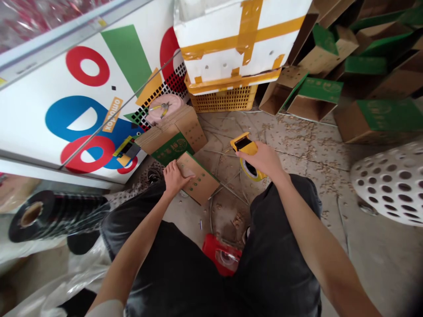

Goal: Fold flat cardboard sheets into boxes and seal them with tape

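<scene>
My left hand (pixel 174 178) grips the near end of a flat, unfolded cardboard box blank (pixel 198 179) with a green edge, held over my left knee. My right hand (pixel 262 159) is closed around a yellow tape dispenser (pixel 246 149) holding a roll of yellow tape, just right of the blank. A stack of more flat box blanks (pixel 172 136) lies on the floor behind the left hand, with a pink roll and pliers (pixel 162 108) on top.
A white chest freezer with coloured shapes (pixel 76 97) stands at left. A taped white foam box (pixel 238 39) sits on a yellow crate (pixel 224 99). Assembled green-lidded boxes (pixel 346 75) pile at right. A red dispenser (pixel 220 254) lies between my legs; a black film roll (pixel 49 213) at left; a perforated white stool (pixel 390 185) at right.
</scene>
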Demonstrator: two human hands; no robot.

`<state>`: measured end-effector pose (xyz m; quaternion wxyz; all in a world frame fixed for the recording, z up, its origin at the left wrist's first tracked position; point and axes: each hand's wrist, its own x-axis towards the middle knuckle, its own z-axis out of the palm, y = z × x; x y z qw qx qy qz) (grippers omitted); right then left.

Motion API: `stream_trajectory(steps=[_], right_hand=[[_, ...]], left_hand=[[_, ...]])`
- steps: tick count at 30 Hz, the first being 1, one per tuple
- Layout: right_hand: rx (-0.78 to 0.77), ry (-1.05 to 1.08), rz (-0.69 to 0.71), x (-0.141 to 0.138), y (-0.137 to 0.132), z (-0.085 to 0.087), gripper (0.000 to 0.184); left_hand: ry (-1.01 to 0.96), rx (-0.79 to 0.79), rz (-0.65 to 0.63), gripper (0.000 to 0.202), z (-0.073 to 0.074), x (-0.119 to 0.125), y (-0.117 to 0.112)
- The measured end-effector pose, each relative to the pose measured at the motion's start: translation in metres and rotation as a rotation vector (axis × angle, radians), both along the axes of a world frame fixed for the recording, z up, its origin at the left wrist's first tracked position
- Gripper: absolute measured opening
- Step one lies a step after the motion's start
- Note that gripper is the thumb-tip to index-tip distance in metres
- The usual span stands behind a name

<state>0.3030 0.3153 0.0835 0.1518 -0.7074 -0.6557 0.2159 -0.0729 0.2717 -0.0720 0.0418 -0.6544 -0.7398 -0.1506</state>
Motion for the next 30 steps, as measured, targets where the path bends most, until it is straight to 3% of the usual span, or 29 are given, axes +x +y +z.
stream_trajectory(steps=[2,5,9,12,14,15,18,20,27,30], right_hand=[[-0.002,-0.003,0.006,0.001,0.000,-0.001,0.060],[0.003,-0.006,0.012,0.001,0.000,-0.003,0.061],[0.010,-0.017,0.025,0.002,0.002,-0.005,0.064],[0.020,-0.045,0.025,0.002,0.002,-0.006,0.064],[0.023,-0.054,0.028,0.002,0.001,-0.006,0.063],[0.025,-0.055,0.030,0.001,0.001,-0.006,0.062],[0.021,-0.048,0.036,0.001,0.000,-0.006,0.063],[0.007,-0.040,0.035,0.001,-0.001,-0.005,0.065],[-0.026,-0.071,0.054,-0.001,0.000,-0.004,0.065],[-0.027,-0.078,0.055,-0.001,0.001,-0.004,0.064]], left_hand=[[-0.016,0.011,0.037,0.086,-0.004,0.000,0.000],[-0.103,0.038,0.092,0.057,-0.007,-0.008,0.008],[-0.187,0.049,0.140,0.037,0.001,-0.017,0.017],[-0.175,0.033,0.148,0.044,0.008,-0.013,0.015],[-0.118,0.011,0.069,0.048,0.010,-0.009,0.010],[-0.074,-0.007,0.014,0.057,0.010,-0.007,0.007],[0.055,-0.074,-0.102,0.109,0.008,-0.005,-0.001],[0.075,-0.105,-0.114,0.126,0.005,-0.006,-0.003],[0.034,-0.117,-0.056,0.095,0.004,-0.010,0.002],[0.050,-0.116,-0.057,0.100,0.006,-0.007,0.001]])
